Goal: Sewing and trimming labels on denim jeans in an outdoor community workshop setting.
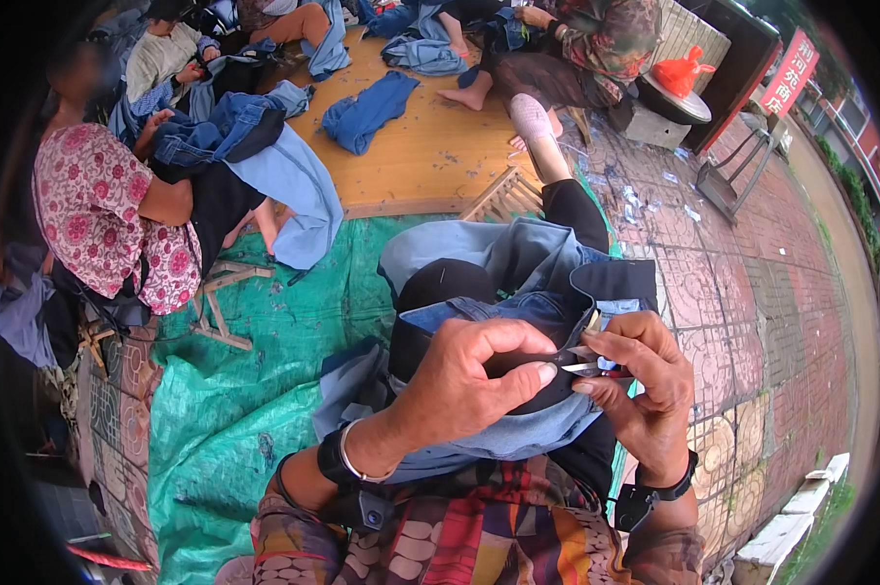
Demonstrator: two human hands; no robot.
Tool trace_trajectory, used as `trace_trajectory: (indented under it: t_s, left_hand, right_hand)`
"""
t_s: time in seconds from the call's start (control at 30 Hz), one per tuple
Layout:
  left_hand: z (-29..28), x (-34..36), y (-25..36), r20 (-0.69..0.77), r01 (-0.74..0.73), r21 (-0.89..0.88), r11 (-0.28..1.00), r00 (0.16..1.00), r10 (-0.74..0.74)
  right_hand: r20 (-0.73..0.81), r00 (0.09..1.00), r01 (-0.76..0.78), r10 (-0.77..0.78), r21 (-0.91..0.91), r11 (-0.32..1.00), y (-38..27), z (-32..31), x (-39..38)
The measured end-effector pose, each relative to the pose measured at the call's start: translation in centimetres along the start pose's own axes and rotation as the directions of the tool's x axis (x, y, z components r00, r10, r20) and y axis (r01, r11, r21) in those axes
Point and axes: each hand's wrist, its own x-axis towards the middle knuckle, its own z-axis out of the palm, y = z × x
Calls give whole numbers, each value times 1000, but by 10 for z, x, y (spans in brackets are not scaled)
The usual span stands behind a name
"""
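Observation:
Light-blue jeans [450,242] lie across my lap over my dark trousers, with the waistband turned up toward me. My left hand [469,380] is closed, thumb and forefinger pinching a dark edge of the jeans. Close to its right, my right hand [645,390] grips small thread snips [582,368], whose pale blades point left at the pinched cloth. The fingers hide most of the snips' handles. A dark flap of the jeans [627,280] stands out above my right hand.
A green tarp [235,419] covers the ground at left. Ahead, a wooden board [411,166] bears more jeans [367,112] and scraps. Co-workers sit around it, one in a floral shirt [118,214]. A wooden stool [230,292] stands at left; paving [752,322] lies at right.

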Motion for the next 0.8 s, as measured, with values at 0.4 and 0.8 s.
trace_trajectory:
  t_s: [0.4,0.8]
  left_hand:
    - [-1,0,0,28,-15,10,1000,1000,15]
    - [-2,-2,-6,20,29,-51,998,999,-28]
  right_hand:
    - [18,1000,16,-17,5,1000,2,5,5]
    - [-30,999,23,-22,18,1000,5,9,3]
